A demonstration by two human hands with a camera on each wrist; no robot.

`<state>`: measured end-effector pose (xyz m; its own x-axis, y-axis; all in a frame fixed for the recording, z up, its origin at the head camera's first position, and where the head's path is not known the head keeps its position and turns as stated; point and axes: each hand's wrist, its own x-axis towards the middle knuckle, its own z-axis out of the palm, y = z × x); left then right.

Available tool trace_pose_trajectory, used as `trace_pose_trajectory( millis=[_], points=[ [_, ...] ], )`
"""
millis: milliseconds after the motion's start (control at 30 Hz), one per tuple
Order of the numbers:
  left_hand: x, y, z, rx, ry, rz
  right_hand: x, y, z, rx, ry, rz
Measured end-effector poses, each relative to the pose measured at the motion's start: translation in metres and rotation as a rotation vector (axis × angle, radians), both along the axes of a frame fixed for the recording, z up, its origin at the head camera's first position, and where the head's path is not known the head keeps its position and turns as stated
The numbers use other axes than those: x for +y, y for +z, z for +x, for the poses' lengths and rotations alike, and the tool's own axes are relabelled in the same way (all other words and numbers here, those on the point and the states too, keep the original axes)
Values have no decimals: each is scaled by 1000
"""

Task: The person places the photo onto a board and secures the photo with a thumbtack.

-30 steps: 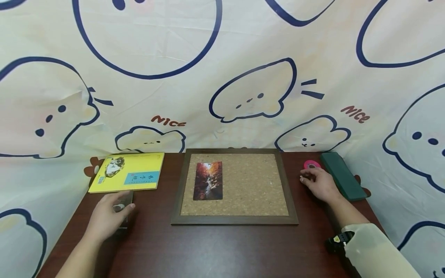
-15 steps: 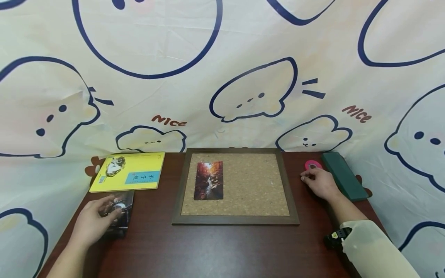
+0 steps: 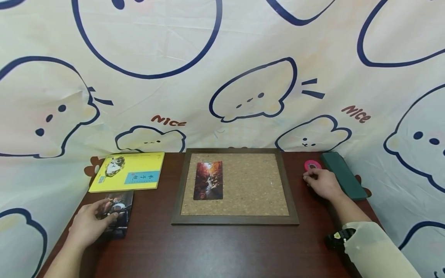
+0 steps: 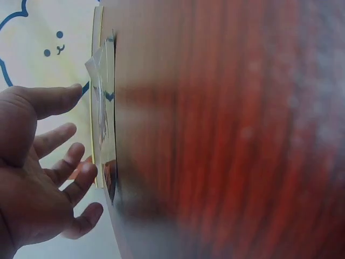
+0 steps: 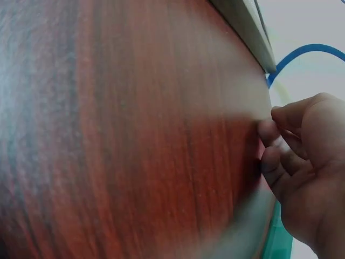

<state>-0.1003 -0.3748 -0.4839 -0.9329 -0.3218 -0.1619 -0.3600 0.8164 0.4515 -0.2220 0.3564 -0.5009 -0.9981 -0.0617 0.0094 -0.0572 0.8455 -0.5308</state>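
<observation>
My left hand (image 3: 87,226) hovers at the left edge of a dark glossy picture card (image 3: 119,216), its fingers spread and partly covering it. In the left wrist view the left hand (image 4: 40,172) holds nothing, and the card (image 4: 109,129) lies edge-on with a clear film lifted at its top. A picture card of an autumn stream (image 3: 208,180) lies on the left part of a framed cork board (image 3: 253,185). Just below a pink ring-shaped roll (image 3: 311,165), my right hand (image 3: 323,184) rests with loosely curled fingers. No held thing shows in the right wrist view.
A yellow book (image 3: 139,164) lies at the back left, just behind the dark card. At the back right is a long green case (image 3: 342,175) beside the right hand. A patterned cloth (image 3: 243,50) encloses the dark brown table (image 3: 208,251).
My left hand has drawn back to the left, uncovering more of the dark card. The right hand has shifted only slightly to the right beside the pink roll.
</observation>
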Motion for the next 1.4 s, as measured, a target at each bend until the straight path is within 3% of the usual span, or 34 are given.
trace_pose_trajectory(
  millis=[233, 800, 1000, 1167, 1400],
  points=[
    [-3, -6, 4, -60, 41, 26, 4, -1, 2, -23, 15, -33],
    [-4, 1, -3, -124, -14, 27, 8, -5, 4, -20, 10, -50],
    [-4, 0, -2, -155, 11, 53, 7, -6, 5, -23, 14, -48],
    [-2, -2, 0, -122, 30, 80, 8, -6, 6, -15, 18, -39],
    [-3, 4, 2, -97, -18, 106, 6, -2, 7, -1, 26, -41]
  ],
)
